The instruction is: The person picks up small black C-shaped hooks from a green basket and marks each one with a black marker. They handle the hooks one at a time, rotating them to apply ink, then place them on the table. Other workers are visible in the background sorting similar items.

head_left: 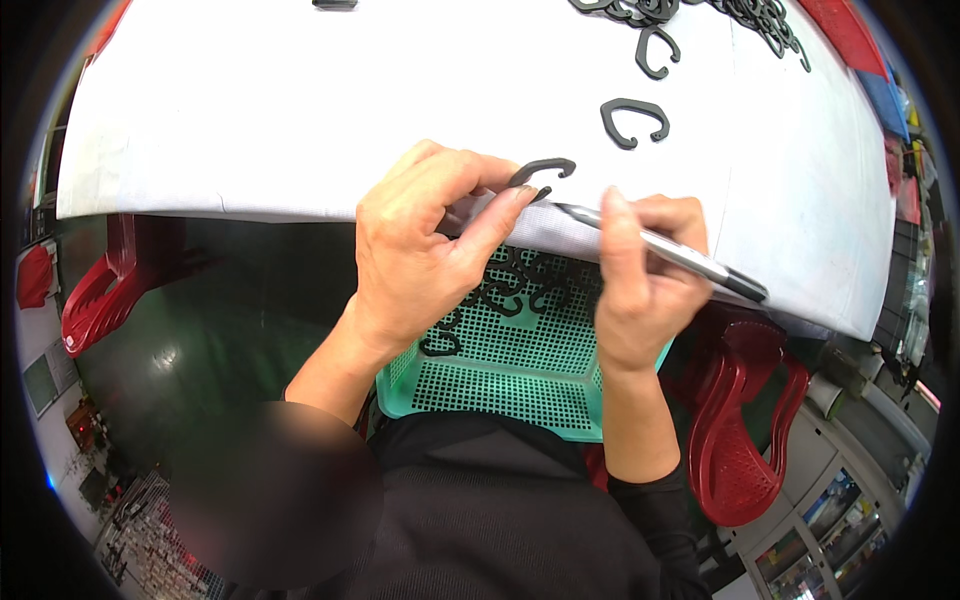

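Pinched between the thumb and index finger of my left hand (415, 235) is a black carabiner body (548, 168), an open hook shape without a gate that shows. It is held just above the table's near edge. My right hand (650, 270) grips a silver and black marker pen (690, 255), its dark tip pointing left and close to the carabiner body; I cannot tell whether they touch. Two more loose carabiner bodies lie on the white table, one nearer (634, 122) and one a bit farther (656, 53).
A green perforated basket (490, 395) sits below the table edge at my lap, with several black carabiner bodies (505, 295) in it. More are heaped (640, 10) at the table's far right. A black object (335, 4) lies at the far edge. Red plastic chairs (745, 430) flank me.
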Available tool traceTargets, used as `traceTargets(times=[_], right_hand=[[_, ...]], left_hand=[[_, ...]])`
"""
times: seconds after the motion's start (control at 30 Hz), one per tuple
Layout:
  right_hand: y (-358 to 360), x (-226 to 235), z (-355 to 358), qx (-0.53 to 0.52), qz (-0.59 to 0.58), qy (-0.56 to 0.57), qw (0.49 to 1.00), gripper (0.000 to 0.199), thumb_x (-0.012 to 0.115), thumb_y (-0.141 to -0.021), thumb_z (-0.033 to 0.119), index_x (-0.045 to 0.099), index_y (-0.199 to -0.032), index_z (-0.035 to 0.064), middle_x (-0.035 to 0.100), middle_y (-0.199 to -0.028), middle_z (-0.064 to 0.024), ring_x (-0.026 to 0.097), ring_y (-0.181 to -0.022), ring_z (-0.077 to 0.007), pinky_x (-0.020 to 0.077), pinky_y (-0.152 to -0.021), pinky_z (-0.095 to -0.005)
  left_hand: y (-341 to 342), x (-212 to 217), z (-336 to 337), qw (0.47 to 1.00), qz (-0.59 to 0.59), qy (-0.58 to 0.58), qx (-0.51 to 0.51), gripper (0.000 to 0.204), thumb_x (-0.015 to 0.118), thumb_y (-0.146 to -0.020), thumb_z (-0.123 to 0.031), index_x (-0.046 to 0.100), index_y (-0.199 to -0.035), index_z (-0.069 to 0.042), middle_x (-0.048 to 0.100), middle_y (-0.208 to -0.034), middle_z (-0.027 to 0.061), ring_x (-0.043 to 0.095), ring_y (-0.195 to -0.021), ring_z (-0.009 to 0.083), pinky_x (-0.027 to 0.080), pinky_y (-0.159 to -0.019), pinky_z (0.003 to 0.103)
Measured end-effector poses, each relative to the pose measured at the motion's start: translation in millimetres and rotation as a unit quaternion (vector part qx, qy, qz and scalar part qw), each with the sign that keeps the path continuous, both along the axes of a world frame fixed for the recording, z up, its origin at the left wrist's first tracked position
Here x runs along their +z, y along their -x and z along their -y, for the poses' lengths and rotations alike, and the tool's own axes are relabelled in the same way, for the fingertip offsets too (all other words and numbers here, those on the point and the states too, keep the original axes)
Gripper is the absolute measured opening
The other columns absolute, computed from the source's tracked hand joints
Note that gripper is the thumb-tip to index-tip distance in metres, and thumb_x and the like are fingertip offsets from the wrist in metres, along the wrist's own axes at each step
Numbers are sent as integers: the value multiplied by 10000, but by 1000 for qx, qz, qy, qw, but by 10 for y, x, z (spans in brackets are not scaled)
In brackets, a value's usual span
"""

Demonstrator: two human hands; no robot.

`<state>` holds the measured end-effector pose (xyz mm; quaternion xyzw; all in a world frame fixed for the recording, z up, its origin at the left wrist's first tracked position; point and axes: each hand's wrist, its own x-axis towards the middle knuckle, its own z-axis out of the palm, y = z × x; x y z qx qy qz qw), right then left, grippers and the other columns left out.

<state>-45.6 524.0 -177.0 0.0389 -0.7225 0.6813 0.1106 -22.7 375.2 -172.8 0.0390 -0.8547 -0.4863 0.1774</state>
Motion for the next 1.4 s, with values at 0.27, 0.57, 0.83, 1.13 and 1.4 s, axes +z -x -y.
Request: traceTargets(times=[0.27, 0.57, 0.83, 1.13, 1.4], right_hand=[[147, 95, -139, -10, 55, 10, 998, 208, 696, -838, 78, 515, -742, 38, 499, -608, 40, 390, -518, 10, 296, -450, -167], [144, 146, 36, 59, 96, -31, 993, 235, 695, -807, 46, 498, -678, 44, 499, -545, 45, 411, -480, 10, 311, -420, -174], [155, 106, 55, 61, 95, -46, 993, 239, 704, -781, 45, 499, -658, 38, 497, -526, 25, 421, -457, -10, 323, -406, -199], [146, 91, 56, 64, 83, -64, 992, 236, 708, -774, 43, 502, -660, 34, 495, -522, 17, 425, -448, -17, 324, -402, -202], [116, 143, 4, 61, 81, -46, 994, 205, 698, -802, 38, 512, -716, 33, 518, -593, 23, 419, -494, -9, 330, -436, -185]], left_hand=[[72, -82, 203, 979, -113, 103, -132, 281, 703, -633, 81, 703, -880, -53, 665, -823, 39, 575, -733, 176, 468, -618, 274], [53, -156, 190, 970, -162, 124, -133, 374, 659, -554, 112, 700, -889, -48, 672, -845, 52, 586, -744, 202, 481, -632, 294], [91, -190, 191, 967, -182, 133, -122, 325, 729, -585, -1, 721, -895, -96, 671, -843, 18, 565, -675, 180, 480, -568, 278], [83, -186, 178, 966, -185, 134, -119, 317, 727, -591, 1, 721, -892, -98, 672, -841, 17, 566, -675, 175, 480, -566, 277], [52, -172, 195, 969, -172, 121, -131, 382, 632, -543, 110, 697, -888, -41, 675, -847, 64, 594, -744, 211, 484, -645, 300]])
